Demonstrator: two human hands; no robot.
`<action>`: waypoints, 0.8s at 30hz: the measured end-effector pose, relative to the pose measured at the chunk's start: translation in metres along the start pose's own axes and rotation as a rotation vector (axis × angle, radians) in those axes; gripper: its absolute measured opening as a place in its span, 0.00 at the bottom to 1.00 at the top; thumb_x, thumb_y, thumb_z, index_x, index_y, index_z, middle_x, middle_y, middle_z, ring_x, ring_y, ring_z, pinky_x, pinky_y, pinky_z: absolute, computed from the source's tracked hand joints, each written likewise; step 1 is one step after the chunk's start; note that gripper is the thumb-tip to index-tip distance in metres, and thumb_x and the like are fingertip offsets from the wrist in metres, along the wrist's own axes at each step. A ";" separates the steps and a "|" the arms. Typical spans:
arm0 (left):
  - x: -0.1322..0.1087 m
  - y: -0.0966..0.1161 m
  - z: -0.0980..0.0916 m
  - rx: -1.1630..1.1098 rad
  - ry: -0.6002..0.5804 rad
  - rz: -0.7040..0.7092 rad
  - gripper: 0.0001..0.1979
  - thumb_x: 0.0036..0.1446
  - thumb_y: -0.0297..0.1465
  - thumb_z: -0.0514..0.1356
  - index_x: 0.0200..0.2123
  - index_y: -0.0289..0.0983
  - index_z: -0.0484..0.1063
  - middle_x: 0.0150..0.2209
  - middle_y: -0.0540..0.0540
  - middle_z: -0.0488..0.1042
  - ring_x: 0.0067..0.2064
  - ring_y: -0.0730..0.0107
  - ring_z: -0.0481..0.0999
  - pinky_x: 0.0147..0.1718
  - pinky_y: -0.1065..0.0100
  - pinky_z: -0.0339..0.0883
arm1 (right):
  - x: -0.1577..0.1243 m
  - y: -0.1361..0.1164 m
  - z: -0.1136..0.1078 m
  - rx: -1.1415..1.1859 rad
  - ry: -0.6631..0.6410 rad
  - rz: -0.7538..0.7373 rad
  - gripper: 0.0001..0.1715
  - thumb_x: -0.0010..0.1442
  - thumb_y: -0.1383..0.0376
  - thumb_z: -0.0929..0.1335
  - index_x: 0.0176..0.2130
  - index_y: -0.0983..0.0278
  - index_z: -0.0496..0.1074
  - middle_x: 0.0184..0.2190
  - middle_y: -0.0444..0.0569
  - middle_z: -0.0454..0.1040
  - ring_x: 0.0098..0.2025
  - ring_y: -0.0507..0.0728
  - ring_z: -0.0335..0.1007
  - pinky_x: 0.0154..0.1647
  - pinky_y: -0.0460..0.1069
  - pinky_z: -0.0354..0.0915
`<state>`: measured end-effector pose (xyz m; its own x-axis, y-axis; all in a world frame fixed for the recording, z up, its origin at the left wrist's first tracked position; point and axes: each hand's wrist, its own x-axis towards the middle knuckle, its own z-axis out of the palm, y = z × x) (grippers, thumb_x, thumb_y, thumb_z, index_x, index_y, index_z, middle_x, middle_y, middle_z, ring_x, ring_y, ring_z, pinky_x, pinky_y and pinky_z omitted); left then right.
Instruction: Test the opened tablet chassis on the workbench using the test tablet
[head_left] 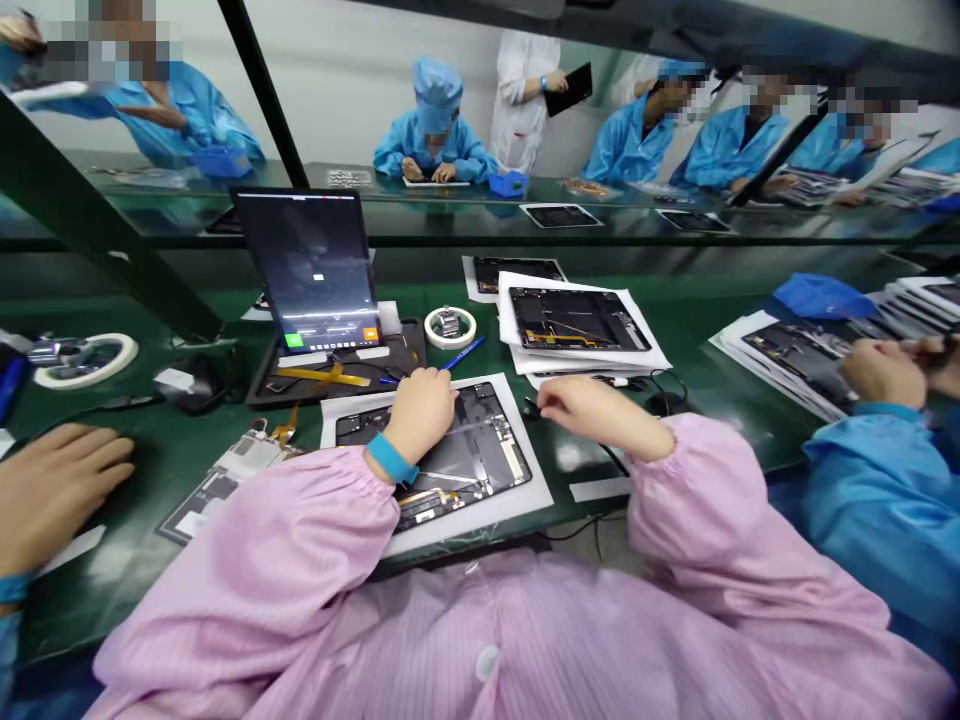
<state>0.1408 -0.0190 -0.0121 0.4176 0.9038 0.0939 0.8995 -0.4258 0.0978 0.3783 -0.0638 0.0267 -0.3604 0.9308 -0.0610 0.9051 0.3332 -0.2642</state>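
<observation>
An opened tablet (480,445) lies on a white sheet (534,490) in front of me, its dark inside, flat cables and boards facing up. My left hand (421,412), with a blue wrist strap (391,458), rests over the tablet's upper left part. Its fingers are curled down, and whatever they grip is hidden beneath them. To the right of the tablet, my right hand (576,408) is closed in a pinch. A small black plug-like piece (531,408) shows at its fingertips, just off the tablet's edge.
A lit tablet (311,270) stands in a black tray (262,390) behind. Nearby are a tape roll (450,328), a blue pen (466,352) and stacked open tablets (577,320). A loose metal-backed part (225,480) lies left. Co-workers' hands are at left (64,490) and right (885,375).
</observation>
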 end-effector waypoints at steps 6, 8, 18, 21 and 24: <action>0.012 -0.008 0.024 0.076 0.047 0.107 0.12 0.62 0.34 0.52 0.39 0.33 0.71 0.37 0.38 0.74 0.44 0.53 0.70 0.37 0.60 0.62 | -0.005 0.016 0.053 -0.240 0.229 -0.210 0.07 0.59 0.69 0.66 0.39 0.67 0.72 0.39 0.56 0.71 0.42 0.61 0.66 0.44 0.55 0.64; 0.013 -0.008 0.024 0.103 0.048 0.142 0.12 0.63 0.34 0.51 0.39 0.32 0.70 0.36 0.38 0.74 0.43 0.53 0.70 0.37 0.59 0.61 | -0.006 0.016 0.055 -0.234 0.331 -0.288 0.08 0.60 0.70 0.64 0.38 0.68 0.72 0.41 0.57 0.71 0.44 0.62 0.66 0.46 0.56 0.64; 0.013 -0.009 0.027 -0.171 -0.068 0.073 0.17 0.67 0.39 0.45 0.38 0.36 0.69 0.34 0.43 0.77 0.35 0.61 0.75 0.33 0.66 0.60 | -0.025 -0.004 0.054 0.359 0.476 -0.054 0.12 0.65 0.63 0.63 0.46 0.63 0.71 0.32 0.49 0.75 0.37 0.56 0.70 0.40 0.52 0.66; 0.014 -0.012 0.031 -0.217 -0.093 0.059 0.17 0.66 0.39 0.45 0.38 0.37 0.69 0.34 0.44 0.77 0.36 0.61 0.76 0.32 0.67 0.60 | -0.021 -0.003 0.058 0.766 0.253 0.130 0.12 0.64 0.59 0.63 0.42 0.64 0.68 0.23 0.43 0.72 0.22 0.51 0.65 0.23 0.46 0.62; 0.015 -0.015 0.033 -0.251 -0.088 0.056 0.16 0.66 0.40 0.46 0.36 0.37 0.69 0.34 0.45 0.77 0.36 0.61 0.76 0.32 0.68 0.59 | -0.017 0.000 0.064 1.123 0.014 0.237 0.16 0.61 0.53 0.65 0.38 0.63 0.62 0.21 0.40 0.70 0.13 0.47 0.54 0.11 0.43 0.53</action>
<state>0.1381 0.0022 -0.0450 0.4849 0.8743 0.0209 0.8194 -0.4625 0.3386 0.3702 -0.0893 -0.0341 -0.1990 0.9560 -0.2154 0.2356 -0.1667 -0.9574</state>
